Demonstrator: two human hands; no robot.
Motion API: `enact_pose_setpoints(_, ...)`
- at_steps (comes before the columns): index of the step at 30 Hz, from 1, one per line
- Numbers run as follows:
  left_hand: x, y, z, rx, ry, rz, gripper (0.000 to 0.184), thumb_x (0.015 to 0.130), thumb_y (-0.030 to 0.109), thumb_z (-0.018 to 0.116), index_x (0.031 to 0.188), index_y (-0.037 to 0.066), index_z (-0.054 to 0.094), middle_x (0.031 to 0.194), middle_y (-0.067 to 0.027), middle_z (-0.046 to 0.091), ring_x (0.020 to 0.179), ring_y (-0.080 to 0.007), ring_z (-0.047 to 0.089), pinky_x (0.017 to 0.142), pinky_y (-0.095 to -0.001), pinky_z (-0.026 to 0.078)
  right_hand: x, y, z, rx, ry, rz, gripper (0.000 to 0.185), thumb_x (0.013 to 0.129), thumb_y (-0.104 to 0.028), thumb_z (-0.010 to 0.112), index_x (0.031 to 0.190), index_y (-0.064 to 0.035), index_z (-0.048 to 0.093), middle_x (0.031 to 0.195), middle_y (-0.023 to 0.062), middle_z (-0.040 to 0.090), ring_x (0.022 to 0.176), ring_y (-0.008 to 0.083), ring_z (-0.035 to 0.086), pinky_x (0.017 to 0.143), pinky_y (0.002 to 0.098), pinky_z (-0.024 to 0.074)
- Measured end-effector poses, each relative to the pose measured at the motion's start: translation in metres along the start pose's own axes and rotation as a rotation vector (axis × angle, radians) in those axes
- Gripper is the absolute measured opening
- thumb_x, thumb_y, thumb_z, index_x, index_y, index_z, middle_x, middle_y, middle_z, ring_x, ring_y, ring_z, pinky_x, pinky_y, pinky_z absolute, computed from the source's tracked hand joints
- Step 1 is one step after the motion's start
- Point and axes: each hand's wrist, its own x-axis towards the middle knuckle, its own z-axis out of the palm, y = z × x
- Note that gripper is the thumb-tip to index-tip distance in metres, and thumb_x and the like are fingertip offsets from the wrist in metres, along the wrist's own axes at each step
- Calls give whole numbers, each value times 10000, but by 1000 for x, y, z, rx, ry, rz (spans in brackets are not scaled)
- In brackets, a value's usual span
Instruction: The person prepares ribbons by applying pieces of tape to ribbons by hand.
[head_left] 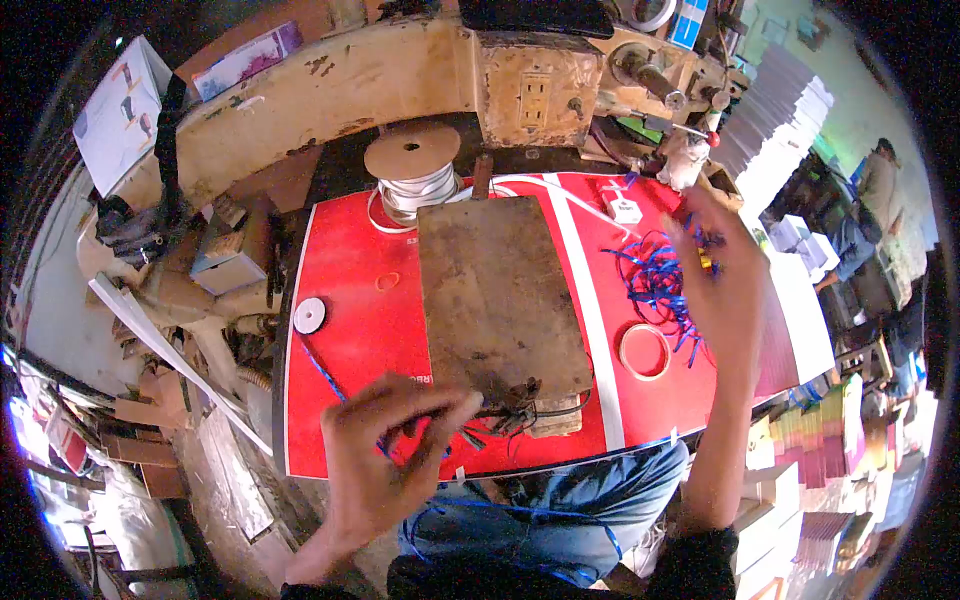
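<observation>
Near the front edge of the red tabletop, my left hand [395, 450] is closed, thumb and finger pressed together over blue ribbon [322, 368] that runs from a small white spool [310, 316]. My right hand [718, 270] is raised at the right, blurred by motion, beside a tangle of shiny blue ribbon [655, 280]; its fingertips are smeared, so what they hold is unclear. Between the hands lies a worn brown board [500, 300], with dark wires or strands [515, 415] at its front edge. A tape ring [644, 352] sits right of the board.
A large spool of white cord [415, 190] stands behind the board. A small white box [622, 205] lies on the red surface [350, 260]. Machinery [540, 90] borders the back. Tall paper stacks [775, 115] stand at the right; another person [875, 200] sits beyond.
</observation>
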Motion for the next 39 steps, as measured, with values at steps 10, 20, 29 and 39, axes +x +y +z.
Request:
enact_pose_setpoints(10, -86, -2, 22, -265, -117, 84, 238, 704, -76, 741, 925, 13, 748, 718, -88, 669, 558, -133, 533, 492, -243, 369, -174, -119, -62, 1007, -264, 288, 257, 764, 16, 801, 1014, 30, 744, 933, 173, 740, 843, 217, 732, 688, 289, 576)
enact_pose_setpoints(20, -115, -6, 71, -131, -291, -154, 165, 776, 26, 794, 937, 40, 766, 718, -37, 672, 551, -90, 507, 505, -256, 365, -230, -88, -71, 968, -526, 909, 105, 907, -77, 717, 971, 4, 735, 846, 77, 716, 682, 75, 636, 599, 243, 546)
enact_pose_setpoints(29, -109, -65, 28, 136, -325, -233, 112, 830, 63, 767, 932, 17, 762, 708, -69, 674, 578, -120, 557, 553, -261, 424, -255, 65, -58, 409, -64, 1018, 235, 871, -185, 775, 987, 19, 752, 857, 77, 716, 734, 105, 609, 679, 247, 473)
enact_pose_setpoints(39, -122, -98, 33, 174, -250, -344, 105, 833, 97, 754, 928, 54, 767, 793, -146, 730, 716, -215, 713, 674, -317, 533, -284, 97, -36, 331, 19, 781, 137, 848, -132, 781, 916, -14, 765, 938, 76, 748, 801, 136, 646, 733, 306, 515)
